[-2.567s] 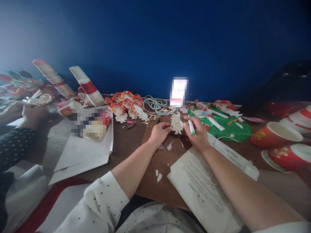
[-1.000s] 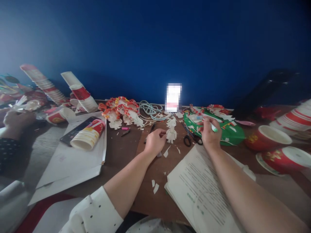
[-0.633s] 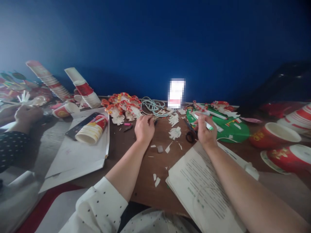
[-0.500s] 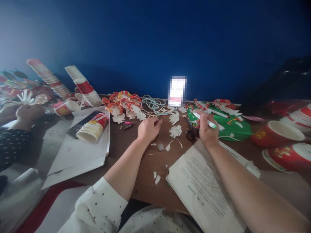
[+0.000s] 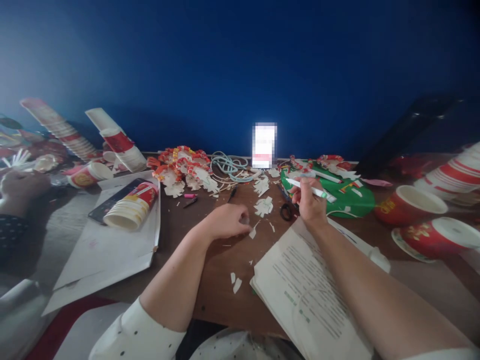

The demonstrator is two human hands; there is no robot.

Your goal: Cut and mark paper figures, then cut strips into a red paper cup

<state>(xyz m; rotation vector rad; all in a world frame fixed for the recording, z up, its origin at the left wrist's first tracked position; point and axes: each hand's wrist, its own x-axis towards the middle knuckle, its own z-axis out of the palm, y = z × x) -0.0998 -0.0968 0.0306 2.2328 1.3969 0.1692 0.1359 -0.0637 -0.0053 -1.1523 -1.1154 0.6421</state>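
Note:
In my right hand [image 5: 311, 201] is a white marker [image 5: 318, 191] with a green end, its other end pointing left over the edge of a green leaf-shaped sheet [image 5: 360, 204]. My left hand [image 5: 227, 221] rests low over the brown table with fingers curled together. Something pale shows by its fingertips, too small and blurred to name. Just right of these fingers lies a thin paper scrap [image 5: 253, 232], and beyond it a cut white paper piece [image 5: 263, 205]. Black-handled scissors [image 5: 286, 212] lie left of my right wrist.
Printed papers [image 5: 288, 280] lie under my right forearm. Red paper cups [image 5: 410, 205] stand at right; stacked cups [image 5: 131, 205] lie on a phone [image 5: 98, 209] at left. Red-and-white paper pieces [image 5: 183, 170] and a blue cord [image 5: 227, 165] are at the back. Another person's hand [image 5: 22, 185] is far left.
My left hand has moved nearer me and down to where a small pale square lay, which is now hidden from view. My right hand still holds the marker. The whole view has shifted slightly.

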